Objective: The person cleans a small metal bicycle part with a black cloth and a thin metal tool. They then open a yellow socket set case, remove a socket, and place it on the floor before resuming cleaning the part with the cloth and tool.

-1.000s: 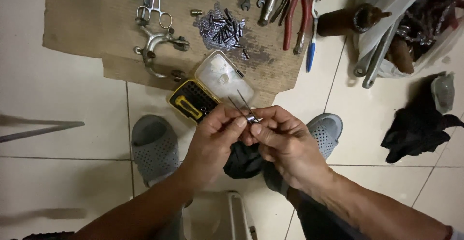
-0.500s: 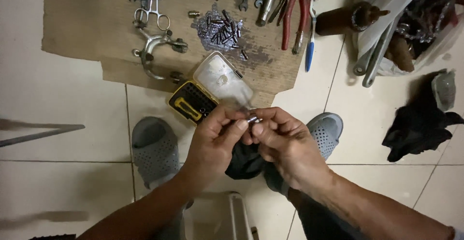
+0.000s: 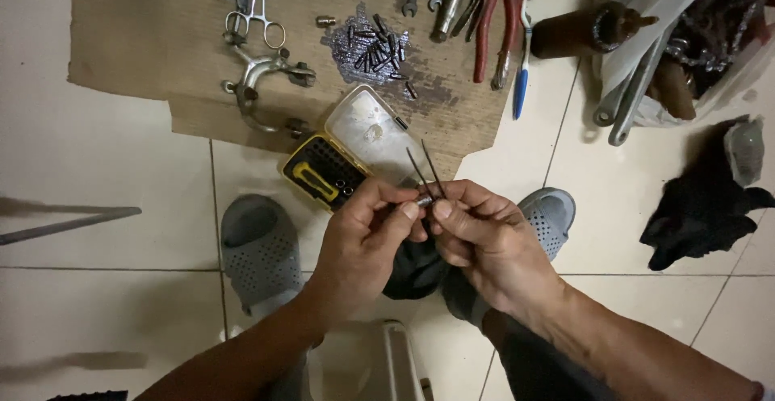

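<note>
Steel first: a small silvery metal piece [image 3: 423, 201] is pinched between the fingertips of both hands, centre of the scene, above the grey slippers. Left hand [image 3: 362, 243] & right hand [image 3: 484, 243] are pressed together, thumbs and forefingers clamped on that piece. Two thin dark metal prongs [image 3: 425, 172], like tweezer tips, stick up from the grip toward the far side; can't tell which hand steers them.

Just beyond the fingers, on the pale tiled floor [image 3: 105, 167], lies a yellow-and-black bit case with clear open lid [image 3: 343, 159], half resting on the near edge of a brown cardboard sheet [image 3: 145, 54]. On the cardboard, far left: steel scissor-handled forceps [image 3: 254, 17] w/ a silver bicycle brake caliper [image 3: 262, 86] just near of them. Centre far: a heap of small dark pins in an oily stain [image 3: 375, 46]. Right of that: red-handled pliers [image 3: 494, 21], then a blue-handled toothbrush [image 3: 522, 62] overhanging the cardboard edge.

Far right: a white plastic bag holding tools and chain [image 3: 670, 13]; near of it a crumpled black rag [image 3: 702, 207]. Left grey perforated slipper [image 3: 258, 247] sits below-left of the hands, right grey slipper [image 3: 553, 215] just right of the right hand.
</note>
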